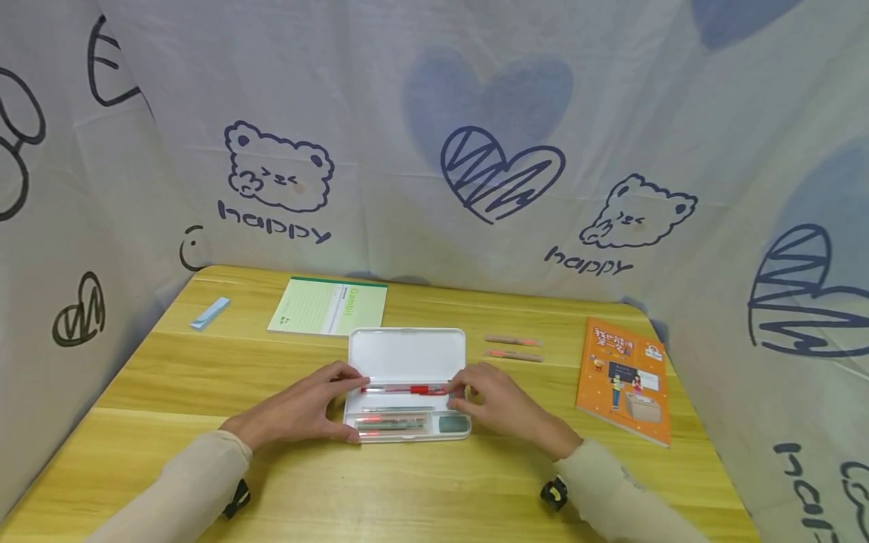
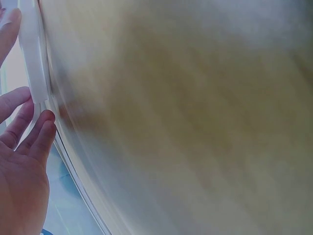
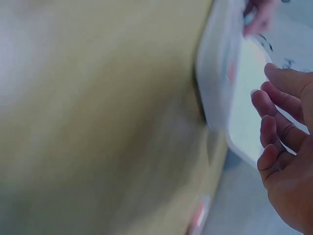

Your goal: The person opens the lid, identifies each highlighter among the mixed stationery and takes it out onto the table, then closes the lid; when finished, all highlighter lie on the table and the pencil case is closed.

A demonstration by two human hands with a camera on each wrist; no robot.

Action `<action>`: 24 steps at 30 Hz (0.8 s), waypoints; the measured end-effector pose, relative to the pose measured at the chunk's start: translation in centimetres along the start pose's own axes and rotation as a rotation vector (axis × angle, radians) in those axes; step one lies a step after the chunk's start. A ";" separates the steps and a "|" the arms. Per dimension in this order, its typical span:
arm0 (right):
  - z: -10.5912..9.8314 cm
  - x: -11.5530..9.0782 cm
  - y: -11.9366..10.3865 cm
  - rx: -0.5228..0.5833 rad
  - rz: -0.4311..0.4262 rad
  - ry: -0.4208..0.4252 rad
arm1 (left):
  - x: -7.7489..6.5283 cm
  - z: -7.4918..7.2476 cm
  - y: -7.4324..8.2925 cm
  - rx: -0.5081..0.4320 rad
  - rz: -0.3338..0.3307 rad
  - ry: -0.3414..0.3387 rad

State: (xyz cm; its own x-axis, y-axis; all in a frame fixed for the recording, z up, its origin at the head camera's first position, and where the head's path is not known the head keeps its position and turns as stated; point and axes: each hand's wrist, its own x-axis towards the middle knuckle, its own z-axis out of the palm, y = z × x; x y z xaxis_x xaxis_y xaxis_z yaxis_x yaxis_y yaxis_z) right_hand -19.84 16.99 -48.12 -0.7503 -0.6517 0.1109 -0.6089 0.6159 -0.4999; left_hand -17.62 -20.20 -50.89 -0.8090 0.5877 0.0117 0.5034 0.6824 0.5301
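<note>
A white pencil case [image 1: 407, 354] lies on the table with its lid raised away from me. Inside is a red pen [image 1: 428, 390] along the hinge side, and pencils [image 1: 390, 424] show under a clear cover, beside a dark green eraser-like block [image 1: 452, 424]. My left hand [image 1: 299, 407] holds the case's left end, thumb at the front corner and fingertips near the pen's clear end. At the right end is my right hand [image 1: 505, 403], its bent fingertips close to the pen's red end; thumb and forefinger stand apart with nothing between them in the right wrist view.
Behind the case lies a green notebook [image 1: 326, 305]; a small light-blue strip [image 1: 210, 313] is at far left. Two brown pencil-like sticks [image 1: 514, 355] lie right of the lid. An orange book [image 1: 624, 381] sits near the right edge. Printed curtains [image 1: 380, 151] enclose the table.
</note>
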 end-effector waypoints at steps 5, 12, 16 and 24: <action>2.0 0.4 -0.6 -0.027 -0.009 -0.075 | 0.0 0.0 0.0 0.002 0.013 0.005; 3.4 1.3 -1.2 -0.096 -0.007 -0.112 | -0.1 -0.1 0.0 0.002 0.017 0.001; 3.7 1.8 -1.6 -0.095 0.015 -0.115 | 0.0 -0.2 0.1 -0.002 0.014 0.000; 3.8 2.6 -2.0 -0.043 0.032 -0.121 | 0.0 -0.1 0.0 0.002 0.013 -0.001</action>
State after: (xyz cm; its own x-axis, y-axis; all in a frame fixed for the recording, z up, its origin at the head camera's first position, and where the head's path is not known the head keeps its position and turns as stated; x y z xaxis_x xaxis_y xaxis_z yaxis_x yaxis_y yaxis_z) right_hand -19.56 12.41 -50.16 -0.7342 -0.6788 -0.0102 -0.5978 0.6536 -0.4641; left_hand -17.64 -20.24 -50.78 -0.8024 0.5965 0.0178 0.5140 0.6756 0.5286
